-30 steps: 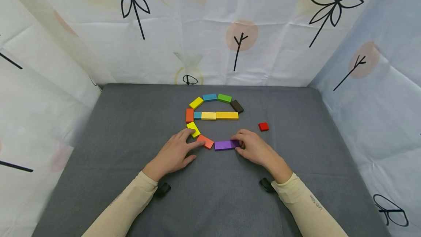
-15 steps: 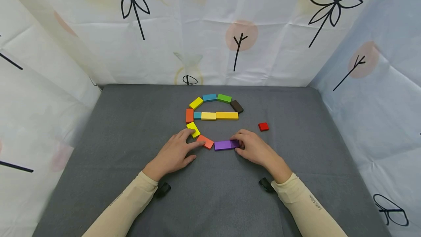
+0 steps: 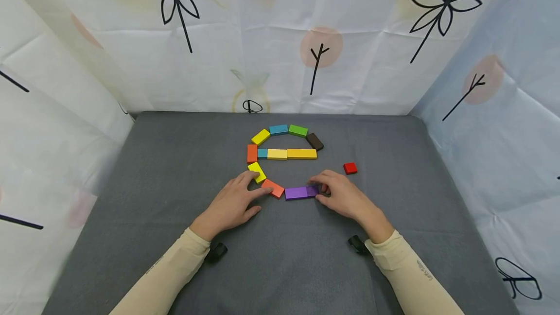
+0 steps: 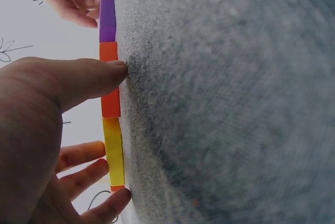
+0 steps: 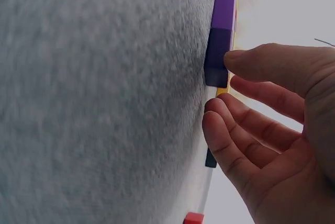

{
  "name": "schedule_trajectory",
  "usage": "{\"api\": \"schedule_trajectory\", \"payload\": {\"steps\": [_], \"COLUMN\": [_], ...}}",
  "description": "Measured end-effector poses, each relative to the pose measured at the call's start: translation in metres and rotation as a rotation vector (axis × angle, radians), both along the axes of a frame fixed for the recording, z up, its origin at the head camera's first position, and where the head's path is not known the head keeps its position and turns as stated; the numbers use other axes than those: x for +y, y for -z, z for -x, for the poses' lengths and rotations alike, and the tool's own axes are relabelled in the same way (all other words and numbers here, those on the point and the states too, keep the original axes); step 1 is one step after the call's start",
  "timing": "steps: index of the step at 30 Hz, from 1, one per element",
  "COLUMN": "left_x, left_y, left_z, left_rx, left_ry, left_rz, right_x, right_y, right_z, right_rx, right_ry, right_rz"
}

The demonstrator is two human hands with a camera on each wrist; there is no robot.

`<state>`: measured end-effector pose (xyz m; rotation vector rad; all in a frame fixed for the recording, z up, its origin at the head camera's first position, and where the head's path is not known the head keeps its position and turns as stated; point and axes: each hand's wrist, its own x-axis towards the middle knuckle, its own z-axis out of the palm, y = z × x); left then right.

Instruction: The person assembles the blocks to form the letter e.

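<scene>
My left hand (image 3: 236, 201) lies with loosely spread fingers by the lower left of a curve of coloured blocks. Its fingertips reach an orange block (image 3: 274, 189) and a yellow block (image 3: 256, 171); in the left wrist view the thumb (image 4: 99, 77) crosses in front of the orange one. Two purple blocks, a longer one (image 3: 295, 193) and a shorter one (image 3: 311, 191), sit end to end right of the orange block. My right hand (image 3: 343, 197) hovers at their right end, fingers loosely bent. In the right wrist view its thumb tip (image 5: 235, 59) overlaps the darker purple end.
More blocks complete the e-like outline: red-orange (image 3: 252, 154), yellow (image 3: 261, 137), blue (image 3: 279, 130), green (image 3: 298, 131) and dark brown (image 3: 314, 141). A crossbar ends in a long yellow block (image 3: 302, 154). A red block (image 3: 350, 168) lies apart on the grey cloth (image 3: 175, 159).
My right hand has drawn slightly to the right, its thumb sliding back toward the end of the purple blocks. The left hand and the blocks stay in place.
</scene>
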<state>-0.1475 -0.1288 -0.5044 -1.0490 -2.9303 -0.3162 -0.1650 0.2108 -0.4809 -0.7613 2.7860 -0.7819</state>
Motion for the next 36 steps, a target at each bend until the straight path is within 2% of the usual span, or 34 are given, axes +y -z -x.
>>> {"api": "schedule_trajectory", "payload": {"steps": [11, 17, 26, 36], "left_x": [0.000, 0.000, 0.001, 0.001], "left_y": [0.001, 0.000, -0.001, -0.001], "left_z": [0.001, 0.002, 0.000, -0.001], "left_rx": [0.004, -0.003, 0.004, 0.011], "left_ry": [-0.003, -0.009, -0.009, -0.003], "left_rz": [-0.001, 0.008, 0.011, -0.005], "right_x": [0.020, 0.038, 0.060, 0.078], "right_y": [-0.009, -0.020, -0.027, -0.029], "right_z": [0.007, 0.015, 0.026, 0.034], "right_rx": [0.056, 0.083, 0.051, 0.024], "right_ry": [0.049, 0.103, 0.179, 0.204], "right_rz": [0.026, 0.006, -0.029, -0.045]}}
